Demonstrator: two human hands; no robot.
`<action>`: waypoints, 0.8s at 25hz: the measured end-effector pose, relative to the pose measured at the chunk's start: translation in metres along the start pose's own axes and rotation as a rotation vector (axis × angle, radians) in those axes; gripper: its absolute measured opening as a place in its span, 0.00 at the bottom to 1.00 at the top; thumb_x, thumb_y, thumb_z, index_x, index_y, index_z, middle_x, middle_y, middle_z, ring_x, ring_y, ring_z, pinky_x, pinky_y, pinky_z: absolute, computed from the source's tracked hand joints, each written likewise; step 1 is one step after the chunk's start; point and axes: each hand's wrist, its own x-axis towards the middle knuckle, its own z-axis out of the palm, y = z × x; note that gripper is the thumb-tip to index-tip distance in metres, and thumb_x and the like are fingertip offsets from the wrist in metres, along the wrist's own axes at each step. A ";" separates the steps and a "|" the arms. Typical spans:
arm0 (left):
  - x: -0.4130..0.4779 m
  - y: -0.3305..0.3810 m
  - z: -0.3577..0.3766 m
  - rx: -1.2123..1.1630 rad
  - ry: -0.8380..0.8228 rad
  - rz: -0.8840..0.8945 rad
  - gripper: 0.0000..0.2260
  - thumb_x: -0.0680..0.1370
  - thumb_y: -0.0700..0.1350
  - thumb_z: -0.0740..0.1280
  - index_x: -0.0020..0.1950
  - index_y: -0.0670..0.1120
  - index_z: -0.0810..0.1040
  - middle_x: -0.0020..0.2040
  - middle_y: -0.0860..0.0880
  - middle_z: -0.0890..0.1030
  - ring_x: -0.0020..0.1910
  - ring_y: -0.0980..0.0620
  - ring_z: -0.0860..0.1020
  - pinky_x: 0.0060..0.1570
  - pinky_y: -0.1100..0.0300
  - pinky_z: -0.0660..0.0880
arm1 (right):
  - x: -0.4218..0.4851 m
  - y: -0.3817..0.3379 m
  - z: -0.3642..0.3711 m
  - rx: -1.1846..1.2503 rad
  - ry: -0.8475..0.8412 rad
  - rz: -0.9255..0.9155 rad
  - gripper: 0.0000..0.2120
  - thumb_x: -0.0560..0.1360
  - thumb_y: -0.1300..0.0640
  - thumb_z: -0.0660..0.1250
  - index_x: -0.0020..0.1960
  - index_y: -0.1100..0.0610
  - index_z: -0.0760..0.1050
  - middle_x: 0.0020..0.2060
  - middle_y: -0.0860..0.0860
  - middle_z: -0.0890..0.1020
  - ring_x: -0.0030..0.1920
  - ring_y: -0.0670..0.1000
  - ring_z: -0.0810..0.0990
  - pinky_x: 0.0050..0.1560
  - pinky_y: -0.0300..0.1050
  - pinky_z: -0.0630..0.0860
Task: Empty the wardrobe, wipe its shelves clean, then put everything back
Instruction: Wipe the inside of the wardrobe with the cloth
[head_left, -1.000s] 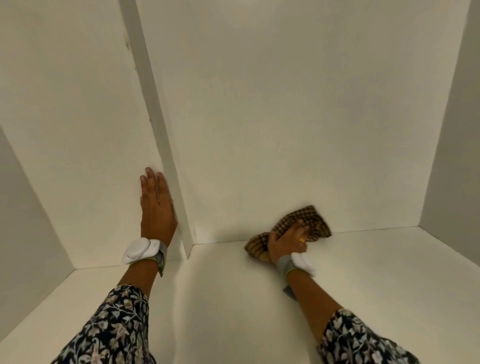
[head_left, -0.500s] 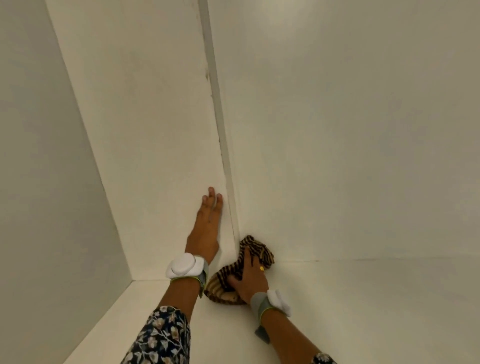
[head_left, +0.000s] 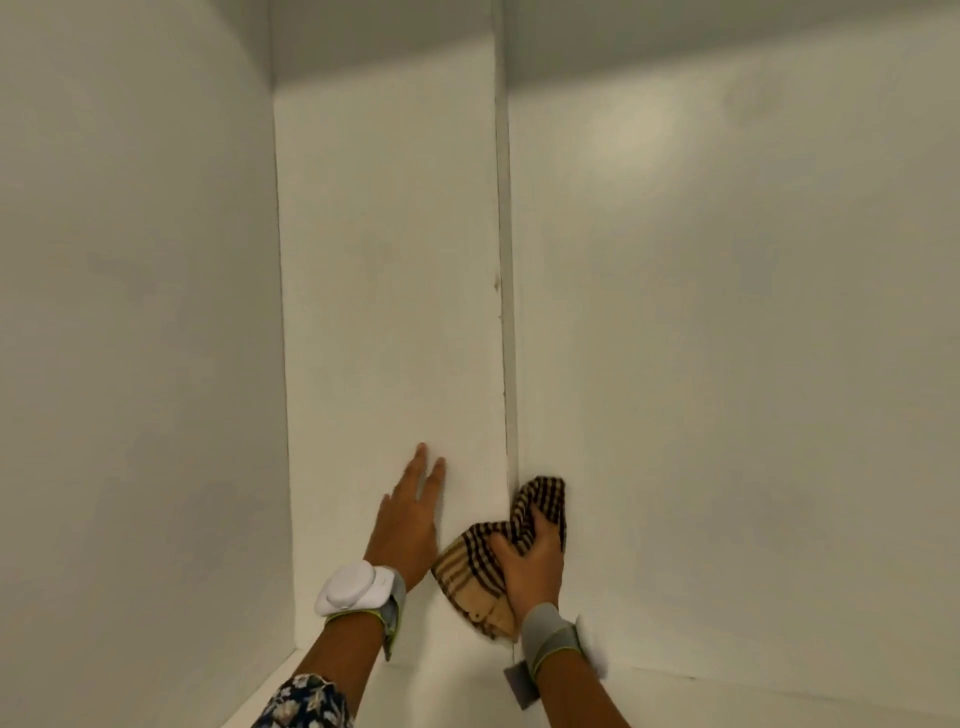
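One view, head camera: bare white wardrobe (head_left: 727, 312) interior
Left hand (head_left: 408, 525): fingers spread flat, braced on the back panel
Right hand (head_left: 535, 564): clenched around the checked cloth (head_left: 480, 566), pressed by the upright divider (head_left: 506, 312)
Risk: loose cloth bunching, likely skipping the corner seam

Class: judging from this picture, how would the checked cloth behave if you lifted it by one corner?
The checked cloth probably hangs limp: it bunches in folds under the right hand. It looks light, since one hand holds it against the white panel.
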 end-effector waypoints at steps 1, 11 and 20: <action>0.007 -0.009 -0.009 0.019 0.034 -0.045 0.35 0.76 0.33 0.59 0.78 0.48 0.44 0.76 0.51 0.36 0.78 0.48 0.47 0.72 0.44 0.60 | 0.011 -0.018 0.001 0.014 -0.002 -0.058 0.33 0.71 0.59 0.72 0.73 0.57 0.63 0.70 0.55 0.66 0.69 0.53 0.65 0.71 0.48 0.63; 0.092 -0.101 -0.097 -0.021 0.083 -0.148 0.58 0.67 0.61 0.73 0.71 0.51 0.25 0.72 0.50 0.23 0.74 0.48 0.31 0.72 0.41 0.47 | 0.128 -0.241 0.041 -0.298 0.242 -0.708 0.33 0.77 0.59 0.64 0.76 0.60 0.51 0.74 0.60 0.53 0.72 0.58 0.59 0.66 0.39 0.60; 0.084 -0.135 -0.078 -0.085 0.176 0.012 0.54 0.67 0.66 0.67 0.69 0.55 0.24 0.68 0.57 0.20 0.71 0.54 0.25 0.74 0.48 0.40 | 0.181 -0.326 0.124 -1.069 0.513 -1.005 0.29 0.77 0.46 0.53 0.76 0.50 0.55 0.77 0.53 0.55 0.76 0.54 0.51 0.72 0.61 0.49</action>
